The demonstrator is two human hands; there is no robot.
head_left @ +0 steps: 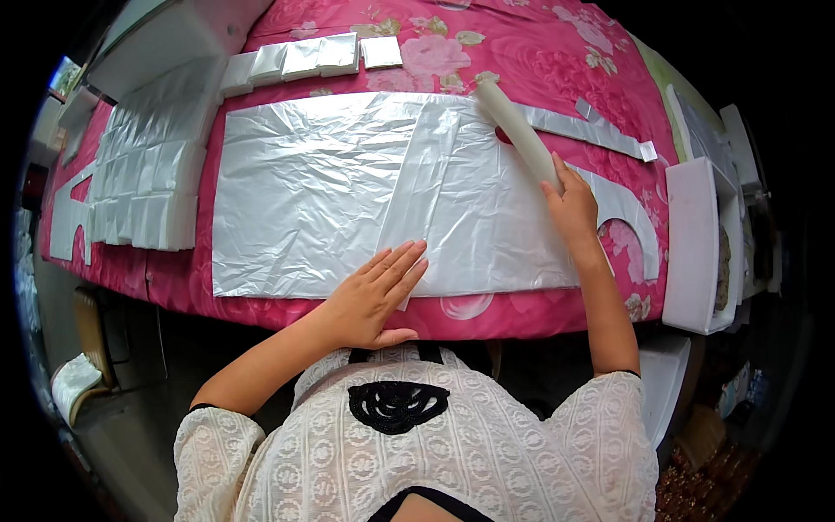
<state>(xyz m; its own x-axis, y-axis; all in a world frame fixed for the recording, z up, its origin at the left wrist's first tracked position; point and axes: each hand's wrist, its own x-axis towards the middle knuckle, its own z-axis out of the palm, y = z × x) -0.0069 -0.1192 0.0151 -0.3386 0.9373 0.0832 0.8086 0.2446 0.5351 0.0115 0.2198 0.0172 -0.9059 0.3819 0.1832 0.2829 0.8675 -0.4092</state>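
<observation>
A large silvery-white plastic sheet [304, 191] lies flat and wrinkled before me, its left part shinier than the smoother part. At its right end, curved cut-outs and two strap-like handles give it the look of a vest carrier bag. My left hand [376, 294] rests on its near edge, fingers stretched out and holding nothing. My right hand [574, 206] is closed around the near end of a long whitish tube [515, 129]. The tube slants across the bag's right part, its far end close to the bag's far edge. The fingertips under the tube are hidden.
Stacks of folded silvery packets [150, 165] stand at the left, with another row [304, 57] at the back. A pink floral cloth [435, 326] covers the table. White foam boxes [693, 244] stand at the right. A chair [90, 335] is below left.
</observation>
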